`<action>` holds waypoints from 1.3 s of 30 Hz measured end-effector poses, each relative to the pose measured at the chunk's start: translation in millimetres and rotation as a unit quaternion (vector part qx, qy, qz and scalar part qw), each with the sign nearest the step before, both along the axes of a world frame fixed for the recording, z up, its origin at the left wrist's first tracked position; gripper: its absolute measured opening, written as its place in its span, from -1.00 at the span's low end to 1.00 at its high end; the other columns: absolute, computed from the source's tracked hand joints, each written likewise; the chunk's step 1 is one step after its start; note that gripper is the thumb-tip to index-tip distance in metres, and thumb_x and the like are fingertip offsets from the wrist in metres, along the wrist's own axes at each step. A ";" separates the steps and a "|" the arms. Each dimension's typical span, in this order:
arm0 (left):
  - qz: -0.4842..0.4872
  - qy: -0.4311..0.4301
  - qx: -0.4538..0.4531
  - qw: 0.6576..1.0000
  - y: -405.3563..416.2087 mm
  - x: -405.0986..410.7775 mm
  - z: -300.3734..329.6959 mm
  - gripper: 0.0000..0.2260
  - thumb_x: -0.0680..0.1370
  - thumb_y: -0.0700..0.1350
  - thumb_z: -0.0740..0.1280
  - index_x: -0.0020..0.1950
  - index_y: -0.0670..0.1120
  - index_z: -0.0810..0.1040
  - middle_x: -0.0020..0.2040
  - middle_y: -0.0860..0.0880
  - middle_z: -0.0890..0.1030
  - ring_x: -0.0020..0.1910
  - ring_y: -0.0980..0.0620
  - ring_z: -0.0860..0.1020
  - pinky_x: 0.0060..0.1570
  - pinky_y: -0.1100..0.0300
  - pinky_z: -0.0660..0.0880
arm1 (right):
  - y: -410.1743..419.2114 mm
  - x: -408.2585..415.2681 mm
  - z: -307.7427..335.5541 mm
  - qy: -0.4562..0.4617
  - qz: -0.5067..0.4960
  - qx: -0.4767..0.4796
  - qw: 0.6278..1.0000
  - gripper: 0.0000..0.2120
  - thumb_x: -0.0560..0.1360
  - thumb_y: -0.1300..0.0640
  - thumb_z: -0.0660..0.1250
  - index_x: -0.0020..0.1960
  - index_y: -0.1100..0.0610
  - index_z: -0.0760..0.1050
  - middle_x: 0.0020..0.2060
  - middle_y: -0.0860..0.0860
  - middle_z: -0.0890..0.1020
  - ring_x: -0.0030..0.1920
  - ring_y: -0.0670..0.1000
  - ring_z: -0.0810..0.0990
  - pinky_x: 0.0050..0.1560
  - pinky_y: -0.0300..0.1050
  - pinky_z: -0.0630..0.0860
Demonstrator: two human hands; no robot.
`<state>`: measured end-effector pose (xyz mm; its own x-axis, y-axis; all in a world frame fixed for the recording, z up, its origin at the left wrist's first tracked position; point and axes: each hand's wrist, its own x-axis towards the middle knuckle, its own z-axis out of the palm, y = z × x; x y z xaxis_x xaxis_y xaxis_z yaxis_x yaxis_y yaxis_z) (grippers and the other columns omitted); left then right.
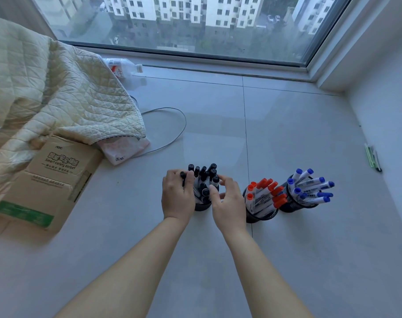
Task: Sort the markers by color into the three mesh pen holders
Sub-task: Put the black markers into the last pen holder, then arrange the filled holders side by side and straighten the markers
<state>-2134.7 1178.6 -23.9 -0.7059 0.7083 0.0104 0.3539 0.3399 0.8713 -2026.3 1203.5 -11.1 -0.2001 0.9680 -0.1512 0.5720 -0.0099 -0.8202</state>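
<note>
Three mesh holders stand in a row on the floor. The black holder sits between the two hands; the red holder is just right of the right hand, and the blue holder is beyond that, touching or nearly touching the red one.

Left hand: wrapped against the left side of the black holder, fingers closed on one black marker at the rim. Right hand: fingers half spread over the black markers, thumb against a cap; whether it pinches any single marker cannot be told.

Sorting appears all but complete — no loose markers lie near either hand.

Risks:
- The black holder is crowded and its markers splay outward. Pressing the held marker in could lever a neighbour out or tip the holder away from the hands.
- The right wrist hangs close to the red markers; a sideways withdrawal could knock that holder into the blue one.

Count, visible caps only, with some overlap:
- black: about ten, including the one held
- red: about nine
- blue markers: about ten
- holders: three

Far right of the right hand, by the wall, a few thin green pens lie on the floor — not markers as far as can be judged.
</note>
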 end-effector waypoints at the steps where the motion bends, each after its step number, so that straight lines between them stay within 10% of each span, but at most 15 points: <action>1: -0.016 0.006 -0.014 1.000 -1.5 -1.0 -1.8 -0.84 0.57 -0.09 0.25 -0.13 -0.13 0.55 -0.03 0.01 0.46 0.08 -0.06 0.43 -0.03 0.22 0.31 | -1.1 -0.3 0.5 -0.002 0.002 0.000 1.000 -0.70 0.53 0.01 0.23 0.25 -0.02 0.38 0.07 -0.07 0.48 -0.14 0.00 0.56 -0.04 -0.01 0.51; 20: -0.213 0.058 -0.287 0.932 -45.1 -10.6 14.6 -0.78 0.55 0.03 0.18 0.12 0.04 0.54 0.18 0.01 0.35 0.06 -0.05 0.47 -0.02 0.11 0.44 | -23.7 -4.3 9.3 -0.111 0.053 -0.091 0.988 -0.78 0.55 -0.02 0.16 0.08 0.09 0.40 -0.10 0.07 0.64 -0.10 0.13 0.58 -0.11 -0.01 0.50; 29: -0.152 -0.065 -0.142 0.976 -87.1 -15.4 22.0 -0.75 0.50 0.00 0.32 0.17 0.14 0.45 0.12 0.16 0.44 0.10 0.19 0.48 0.07 0.17 0.45 | -40.0 -5.2 24.4 -0.215 0.060 -0.091 0.971 -0.72 0.52 -0.12 0.17 -0.02 0.10 0.41 -0.14 0.04 0.60 -0.15 0.10 0.53 -0.26 -0.12 0.37; 39: -0.123 -0.041 -0.233 0.964 -78.2 -24.0 22.8 -0.89 0.45 0.02 0.39 -0.10 0.10 0.48 -0.14 0.11 0.58 -0.12 0.10 0.56 -0.10 0.20 0.49 | -40.9 -8.7 26.9 -0.228 0.017 -0.056 0.972 -0.80 0.49 -0.06 0.21 -0.06 0.07 0.46 -0.19 0.01 0.61 -0.25 0.05 0.46 -0.30 -0.15 0.33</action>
